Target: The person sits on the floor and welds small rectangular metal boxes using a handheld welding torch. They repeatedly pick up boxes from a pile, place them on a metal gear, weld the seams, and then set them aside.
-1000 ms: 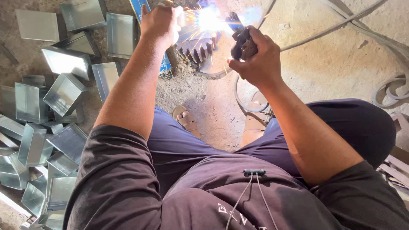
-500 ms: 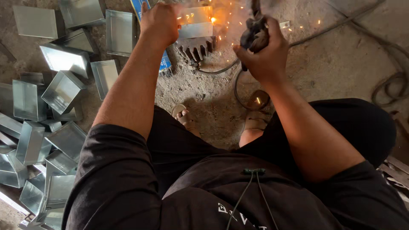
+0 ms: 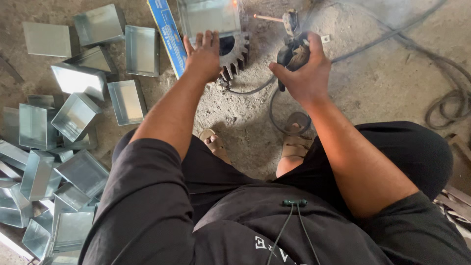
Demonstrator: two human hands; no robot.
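The left hand [image 3: 203, 56] lies flat, fingers spread, against the metal box [image 3: 208, 17] on the gear [image 3: 235, 51]. To its right, the right hand [image 3: 306, 73] grips the welding holder [image 3: 293, 46].

Black short-sleeved shirt [image 3: 255, 221], white chest print, black shorts [image 3: 402, 152], tan sandals [image 3: 294, 145], bare forearms.

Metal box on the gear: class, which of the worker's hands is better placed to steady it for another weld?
Probably the left hand: it lies open against the metal box and gear, while the right hand grips the welding holder.
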